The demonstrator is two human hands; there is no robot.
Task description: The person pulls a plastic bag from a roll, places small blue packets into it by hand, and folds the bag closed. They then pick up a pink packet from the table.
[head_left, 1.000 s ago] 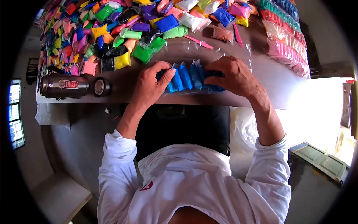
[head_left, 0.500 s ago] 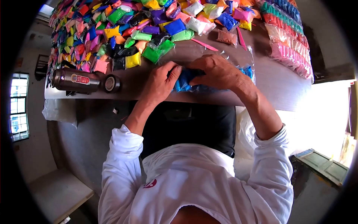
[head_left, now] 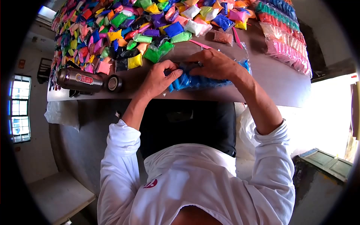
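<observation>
A clear plastic bag of blue packets (head_left: 206,83) lies near the table's front edge, between and under my hands. At its left end is my left hand (head_left: 159,78), closed, with thumb and fingers pinched together at the plastic. My right hand (head_left: 215,66) arches over the bag from above, its fingers curled down onto the blue packets; its fingertips are partly hidden. Blue packets show below the right palm and out past its wrist. Just beyond the hands lie a pink strip (head_left: 200,44) and a small brownish-pink packet (head_left: 223,37).
Many small colourful packets (head_left: 120,35) are heaped across the back and left of the table (head_left: 277,84). A metal flask (head_left: 80,79) lies on its side at left, beside its round lid (head_left: 113,83). Bagged rows of packets (head_left: 287,54) are at the right. Another pink strip (head_left: 237,38) lies behind.
The blue packets now show more fully beneath my right hand, in a flatter row. Both hands stay at the bag with small shifts; the view has tilted slightly.
</observation>
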